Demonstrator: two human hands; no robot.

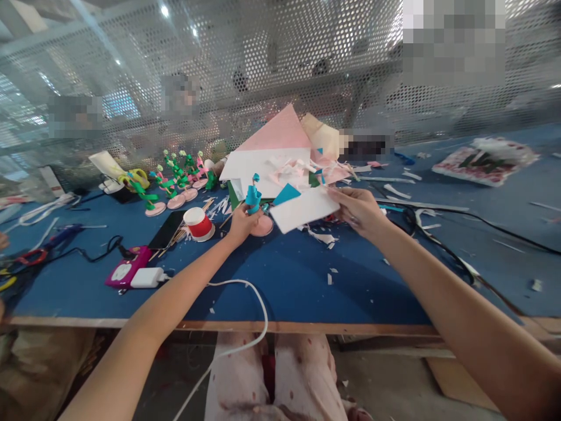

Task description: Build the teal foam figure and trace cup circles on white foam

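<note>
My left hand (pixel 244 224) is closed around a small blue paper figure (pixel 253 197) with a curled tip, held upright over the table. A round pink disc (pixel 263 227) shows just beside the fingers; whether it is joined to the figure I cannot tell. Between thumb and fingers, my right hand (pixel 360 209) pinches one end of a white rectangular piece of paper or card (pixel 302 211). Its other end reaches close to the blue figure. Behind it lies a blue paper triangle (pixel 287 194), partly covered by the white piece.
Pink and white sheets (pixel 276 137) and paper scraps lie at the back. Several green and pink figures on discs (pixel 176 202) stand left, near a red-and-white paper cup (pixel 199 223) and a magenta power strip (pixel 128 268). A white cable (pixel 258 298) crosses the table edge (pixel 307 327).
</note>
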